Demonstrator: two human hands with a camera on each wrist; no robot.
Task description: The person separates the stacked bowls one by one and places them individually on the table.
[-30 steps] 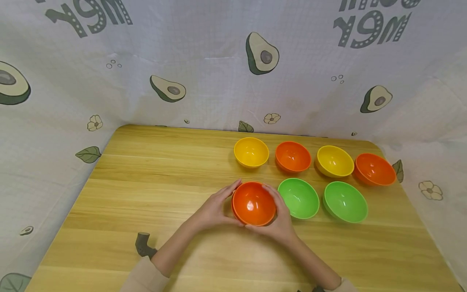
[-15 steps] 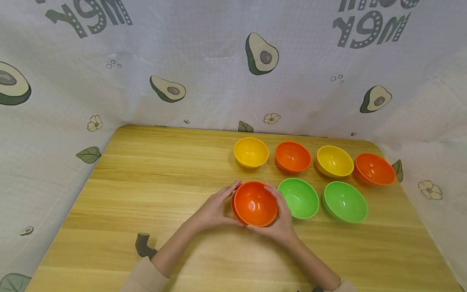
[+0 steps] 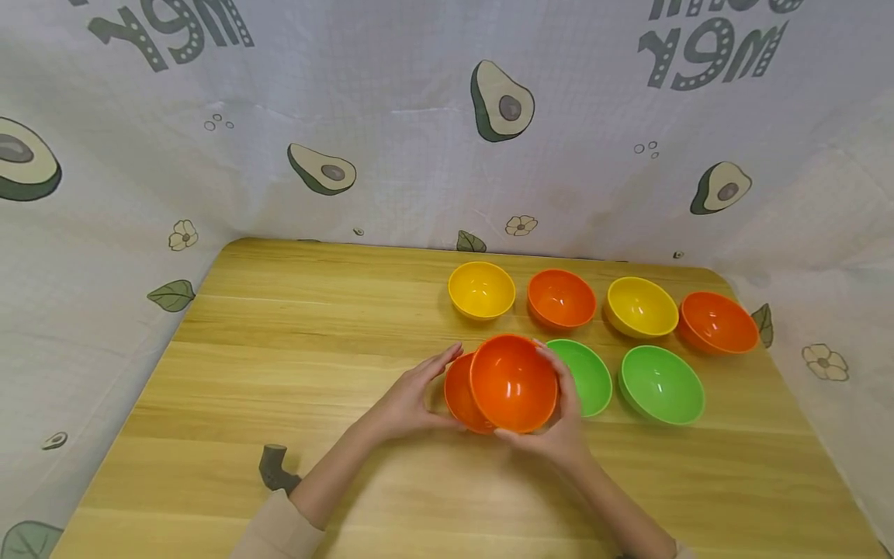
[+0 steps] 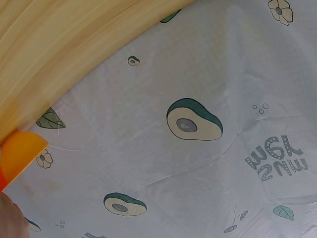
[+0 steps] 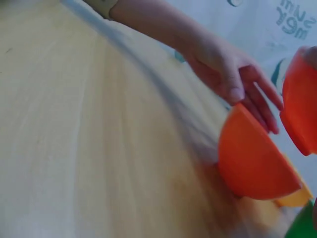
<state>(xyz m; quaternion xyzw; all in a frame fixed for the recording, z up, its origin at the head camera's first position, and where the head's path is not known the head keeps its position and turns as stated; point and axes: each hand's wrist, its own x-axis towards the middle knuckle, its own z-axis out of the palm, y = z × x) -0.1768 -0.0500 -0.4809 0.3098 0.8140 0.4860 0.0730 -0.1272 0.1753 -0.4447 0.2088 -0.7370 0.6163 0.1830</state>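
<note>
In the head view two orange bowls overlap near the table's middle. My right hand grips the upper orange bowl by its right side, thumb at the near edge and fingers at the far edge. The lower orange bowl is partly covered by it; my left hand holds that one from the left. The right wrist view shows a gap between the raised bowl and the lower bowl, with the left thumb on the lower rim. Only a bit of the left hand appears in the left wrist view.
Along the back right stand a yellow bowl, an orange bowl, another yellow bowl and another orange bowl. Before them are two green bowls, the nearer one partly behind my right hand, the other farther right.
My right hand has lifted the upper orange bowl out of the lower one and shifted it right, over part of the green bowl. The left hand and lower bowl stay put.
</note>
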